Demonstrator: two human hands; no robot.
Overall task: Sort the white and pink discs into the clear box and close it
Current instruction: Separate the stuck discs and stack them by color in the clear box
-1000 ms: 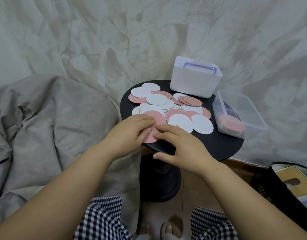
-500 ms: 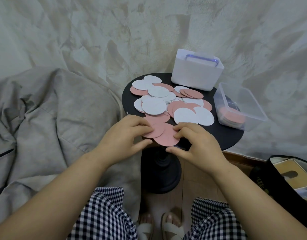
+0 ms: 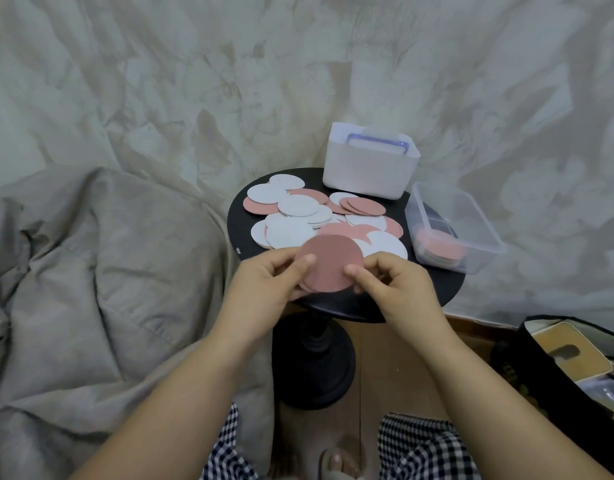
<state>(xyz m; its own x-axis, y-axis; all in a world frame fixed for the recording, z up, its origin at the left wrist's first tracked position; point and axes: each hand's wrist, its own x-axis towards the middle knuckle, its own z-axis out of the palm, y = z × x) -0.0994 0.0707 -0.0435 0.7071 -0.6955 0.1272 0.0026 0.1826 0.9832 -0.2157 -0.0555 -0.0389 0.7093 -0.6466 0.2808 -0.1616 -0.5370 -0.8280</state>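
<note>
Both hands hold a small stack of pink discs (image 3: 328, 265) lifted above the near edge of the round black table (image 3: 437, 285). My left hand (image 3: 267, 284) pinches the stack's left edge, thumb on top. My right hand (image 3: 390, 284) pinches its right edge. Several white discs (image 3: 290, 230) and pink discs (image 3: 362, 205) lie overlapping on the table behind. The clear box (image 3: 472, 230) stands open at the table's right edge with a pile of pink discs (image 3: 440, 245) inside.
A white bin (image 3: 368, 171) with a blue-rimmed lid in it stands at the table's back. A grey beanbag (image 3: 91, 271) fills the left. A black bag (image 3: 575, 368) sits on the floor at the right. Checked trouser legs and sandalled feet are below.
The hands gathered pink discs from the table's near edge, stacked them and lifted them off the surface. The camera view has shifted downward a little.
</note>
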